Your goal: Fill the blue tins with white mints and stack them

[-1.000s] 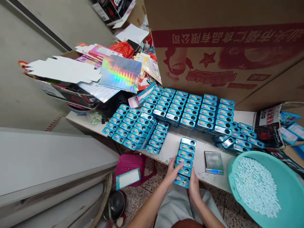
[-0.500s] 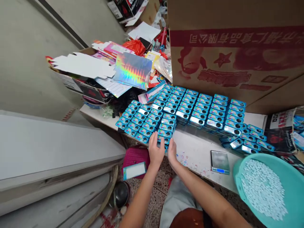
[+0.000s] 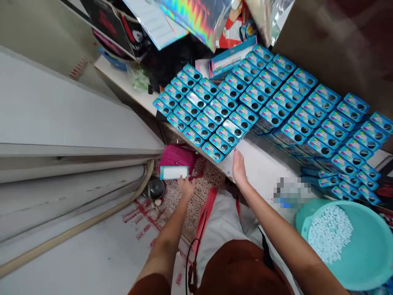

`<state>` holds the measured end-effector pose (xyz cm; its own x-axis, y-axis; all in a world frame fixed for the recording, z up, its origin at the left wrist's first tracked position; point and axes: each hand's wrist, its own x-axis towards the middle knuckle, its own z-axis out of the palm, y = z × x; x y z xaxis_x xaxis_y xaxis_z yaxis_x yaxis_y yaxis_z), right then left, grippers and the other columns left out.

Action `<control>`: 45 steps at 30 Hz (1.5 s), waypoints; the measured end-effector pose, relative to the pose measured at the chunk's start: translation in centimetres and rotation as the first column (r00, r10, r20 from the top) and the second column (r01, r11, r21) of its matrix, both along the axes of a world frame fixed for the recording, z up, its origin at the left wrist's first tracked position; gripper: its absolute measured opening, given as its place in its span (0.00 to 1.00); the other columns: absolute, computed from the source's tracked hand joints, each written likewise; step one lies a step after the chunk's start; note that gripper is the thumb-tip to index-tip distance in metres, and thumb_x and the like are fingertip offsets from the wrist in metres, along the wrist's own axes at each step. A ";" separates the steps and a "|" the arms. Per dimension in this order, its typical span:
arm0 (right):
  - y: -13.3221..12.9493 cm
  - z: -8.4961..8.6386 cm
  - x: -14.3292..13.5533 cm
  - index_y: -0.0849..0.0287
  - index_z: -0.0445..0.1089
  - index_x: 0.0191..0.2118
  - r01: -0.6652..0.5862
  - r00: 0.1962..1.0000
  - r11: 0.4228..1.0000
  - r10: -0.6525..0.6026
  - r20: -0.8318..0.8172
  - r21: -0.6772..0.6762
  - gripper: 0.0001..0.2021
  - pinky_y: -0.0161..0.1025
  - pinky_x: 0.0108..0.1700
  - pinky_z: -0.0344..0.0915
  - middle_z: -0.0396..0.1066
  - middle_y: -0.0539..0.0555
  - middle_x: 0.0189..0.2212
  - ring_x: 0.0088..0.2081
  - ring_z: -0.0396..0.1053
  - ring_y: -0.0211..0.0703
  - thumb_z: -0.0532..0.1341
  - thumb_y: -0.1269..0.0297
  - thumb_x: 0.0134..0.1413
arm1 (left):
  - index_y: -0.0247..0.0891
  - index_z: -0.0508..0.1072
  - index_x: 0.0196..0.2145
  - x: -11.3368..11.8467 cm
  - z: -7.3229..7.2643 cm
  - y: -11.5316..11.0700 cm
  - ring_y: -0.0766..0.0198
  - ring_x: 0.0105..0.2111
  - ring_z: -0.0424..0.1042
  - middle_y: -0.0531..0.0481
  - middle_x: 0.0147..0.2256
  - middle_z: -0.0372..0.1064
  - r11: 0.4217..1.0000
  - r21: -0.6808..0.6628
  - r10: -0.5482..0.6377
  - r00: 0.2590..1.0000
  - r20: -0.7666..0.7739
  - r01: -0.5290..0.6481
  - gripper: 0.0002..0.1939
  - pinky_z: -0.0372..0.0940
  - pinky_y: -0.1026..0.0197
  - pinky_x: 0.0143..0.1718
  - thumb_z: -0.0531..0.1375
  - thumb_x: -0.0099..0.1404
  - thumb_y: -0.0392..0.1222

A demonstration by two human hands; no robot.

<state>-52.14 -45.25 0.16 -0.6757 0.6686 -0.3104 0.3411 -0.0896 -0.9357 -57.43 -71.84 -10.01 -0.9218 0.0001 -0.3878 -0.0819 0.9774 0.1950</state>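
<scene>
Rows of small blue tins (image 3: 219, 110) stand packed together on a white bench (image 3: 260, 164). My left hand (image 3: 186, 186) reaches down low, its fingers apart at the lower edge of a blue-edged white tray (image 3: 173, 172). That tray lies on a pink plastic stool (image 3: 178, 155); whether the fingertips touch it is hard to tell. Beside the near corner of the tins is my right hand (image 3: 239, 167), empty, with its fingers stretched out.
A teal basin (image 3: 368, 246) of small pale pieces (image 3: 330, 233) stands at the right, near a blurred-out patch on the bench. Packaging clutter lies behind the tins. A black bowl (image 3: 156, 188) is on the floor beside the stool; a white panel (image 3: 67, 110) borders the left.
My left hand has left the tins and moved down and left to the tray on the stool. My right hand has drawn slightly away from the tins. The view has shifted.
</scene>
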 end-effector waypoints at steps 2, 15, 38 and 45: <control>0.8 0.1 3.3 0.56 0.57 0.62 0.045 0.996 0.999 -0.044 0.078 0.001 0.31 0.54 0.62 0.50 0.58 0.58 0.61 0.61 0.55 0.50 0.44 0.43 0.61 | 0.35 0.71 0.46 -1.3 -2.2 0.0 0.40 0.62 0.51 0.31 0.61 0.53 0.997 -0.065 -0.024 0.994 0.102 0.031 0.22 0.51 0.41 0.58 0.61 0.56 0.47; 1.6 1.2 19.2 0.57 0.71 0.49 0.018 0.936 0.996 -0.047 0.348 0.087 0.25 0.50 0.56 0.60 0.69 0.59 0.50 0.50 0.66 0.49 0.46 0.47 0.61 | 0.30 0.59 0.53 0.4 2.3 -1.3 0.53 0.46 0.68 0.36 0.46 0.67 0.976 -0.040 0.206 0.970 -0.129 -0.213 0.21 0.62 0.52 0.49 0.50 0.65 0.43; 0.1 7.4 31.3 0.58 0.74 0.40 0.629 0.716 0.699 -0.691 0.095 0.341 0.20 0.47 0.57 0.59 0.72 0.58 0.43 0.49 0.67 0.47 0.50 0.51 0.61 | 0.40 0.76 0.38 4.1 7.8 20.2 0.58 0.42 0.69 0.46 0.40 0.71 -0.054 0.339 -0.998 -0.037 -0.058 0.939 0.14 0.64 0.53 0.48 0.52 0.61 0.31; -3.6 8.3 38.0 0.59 0.74 0.39 0.754 0.499 0.510 -0.854 0.144 0.413 0.21 0.47 0.55 0.61 0.73 0.59 0.41 0.47 0.68 0.48 0.49 0.51 0.61 | 0.39 0.68 0.44 7.2 8.2 20.6 0.51 0.45 0.66 0.43 0.42 0.67 -0.207 0.338 -0.945 -0.098 -0.312 0.918 0.14 0.64 0.48 0.48 0.58 0.62 0.47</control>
